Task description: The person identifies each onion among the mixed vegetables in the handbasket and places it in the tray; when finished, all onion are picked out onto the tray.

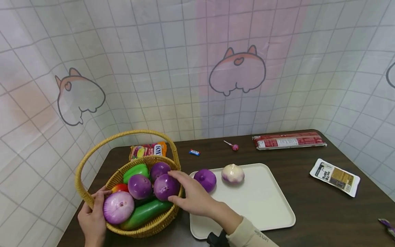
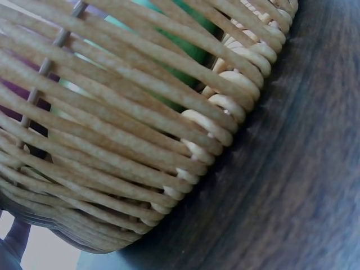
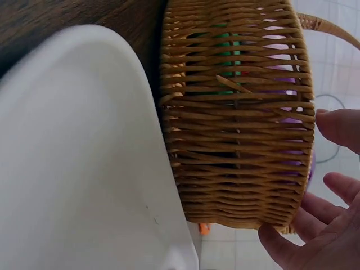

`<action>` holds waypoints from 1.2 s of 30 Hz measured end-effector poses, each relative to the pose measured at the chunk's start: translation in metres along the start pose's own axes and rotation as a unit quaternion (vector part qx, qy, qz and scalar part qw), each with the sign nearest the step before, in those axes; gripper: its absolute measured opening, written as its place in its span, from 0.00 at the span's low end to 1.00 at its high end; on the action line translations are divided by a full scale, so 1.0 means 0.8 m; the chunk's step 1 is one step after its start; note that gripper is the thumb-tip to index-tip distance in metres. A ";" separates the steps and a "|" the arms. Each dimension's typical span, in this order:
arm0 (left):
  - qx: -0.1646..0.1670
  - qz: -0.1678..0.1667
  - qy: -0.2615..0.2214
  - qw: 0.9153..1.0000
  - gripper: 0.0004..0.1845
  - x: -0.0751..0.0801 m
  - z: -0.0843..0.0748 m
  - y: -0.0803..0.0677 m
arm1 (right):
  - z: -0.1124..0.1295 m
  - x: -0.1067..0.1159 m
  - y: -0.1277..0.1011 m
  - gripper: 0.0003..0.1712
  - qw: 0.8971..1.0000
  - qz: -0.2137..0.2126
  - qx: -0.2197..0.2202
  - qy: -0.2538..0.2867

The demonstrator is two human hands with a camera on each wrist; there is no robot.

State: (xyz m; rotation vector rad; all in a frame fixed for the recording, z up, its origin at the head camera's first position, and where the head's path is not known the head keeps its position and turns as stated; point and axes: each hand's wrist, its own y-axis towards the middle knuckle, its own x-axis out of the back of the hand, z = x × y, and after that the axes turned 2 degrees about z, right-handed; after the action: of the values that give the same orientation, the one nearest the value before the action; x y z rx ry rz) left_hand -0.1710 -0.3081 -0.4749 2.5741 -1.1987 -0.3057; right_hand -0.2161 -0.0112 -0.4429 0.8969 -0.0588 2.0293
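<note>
A wicker basket [image 1: 145, 229] with a hoop handle stands at the table's front left. It holds a green pepper [image 1: 135, 171], a cucumber [image 1: 145, 212], a pale pink onion [image 1: 118, 207] and purple onions. My left hand [image 1: 92, 214] grips the basket's near-left rim. My right hand [image 1: 176, 187] reaches over the right rim, with forefinger and thumb curved round a purple onion [image 1: 162, 187]. Beside the basket a white tray [image 1: 262, 206] carries a purple onion [image 1: 206, 179] and a white onion [image 1: 232, 173]. The right wrist view shows the basket wall [image 3: 236, 124], the tray [image 3: 73, 169] and my fingers [image 3: 337, 126].
Behind the basket lies an orange candy bag [image 1: 148, 150]. A small sweet [image 1: 194, 152], a lollipop [image 1: 233, 146] and a long red packet [image 1: 288, 140] lie along the back edge. A white packet [image 1: 334, 176] lies at the right. Tiled cloth walls close in the dark table [image 1: 324, 212].
</note>
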 end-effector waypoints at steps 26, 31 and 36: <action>0.001 -0.007 -0.005 1.000 0.18 -0.004 -0.001 -0.002 | 0.002 -0.014 0.006 0.36 0.999 -0.034 -0.010 -0.003; 0.000 -0.009 0.007 1.000 0.18 -0.004 -0.002 -0.002 | 0.001 -0.013 0.007 0.34 1.000 -0.022 -0.009 -0.004; -0.001 -0.009 0.009 1.000 0.18 -0.002 -0.001 -0.001 | 0.002 -0.014 0.007 0.34 0.999 -0.010 -0.032 0.001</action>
State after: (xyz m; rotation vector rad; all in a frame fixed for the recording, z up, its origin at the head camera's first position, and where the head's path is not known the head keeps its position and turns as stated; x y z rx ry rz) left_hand -0.1712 -0.3059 -0.4742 2.5826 -1.1684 -0.2860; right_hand -0.2158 -0.0228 -0.4469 0.8526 -0.1112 1.9981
